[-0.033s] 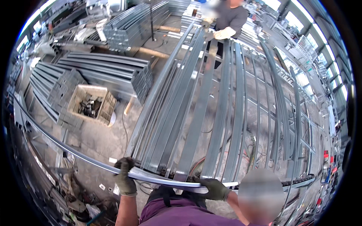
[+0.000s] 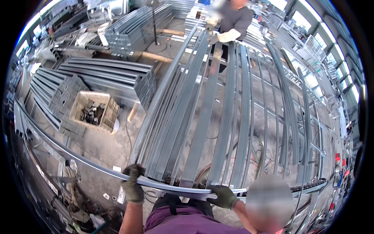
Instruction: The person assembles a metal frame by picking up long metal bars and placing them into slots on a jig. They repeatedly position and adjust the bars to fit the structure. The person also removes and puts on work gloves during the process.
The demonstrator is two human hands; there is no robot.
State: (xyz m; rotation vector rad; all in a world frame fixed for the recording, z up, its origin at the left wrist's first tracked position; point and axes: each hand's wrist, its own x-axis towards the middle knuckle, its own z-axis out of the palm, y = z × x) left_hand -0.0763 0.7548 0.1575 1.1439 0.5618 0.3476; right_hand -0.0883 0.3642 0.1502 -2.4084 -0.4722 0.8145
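Apparently two-handed handling: the person's left hand (image 2: pixel 133 187) is gripping a long bar (image 2: pixel 175 189), gloved fingers curling round it with no gap showing. The right hand (image 2: pixel 225 197) is wrapping round the same bar close to its right end; the grip is looking closed, though some fingertips are hiding. The long bar is lying crosswise just beyond the purple shirt (image 2: pixel 183 222), by the near ends of the laid bars (image 2: pixel 204 132); whether it is touching them, cannot tell.

Step, as judged: the bar is being steadied or carried crosswise; lifting or lowering is not telling itself apart. Any further move is calling for both hands acting together, with care for the long left end, which is stretching well past the left hand and could be catching on things.

Farther out, a crate (image 2: pixel 110 114) is holding metal scraps (image 2: pixel 92 113), and a stack of metal tubes (image 2: pixel 113 70) is lying behind it. Across the laid bars, a co-worker (image 2: pixel 235 19) is standing, hands near their far ends; contact unclear.

Writing: pale patches (image 2: pixel 198 79) are showing on some bars, possibly labels, but none is reading clearly. No brand is standing out.
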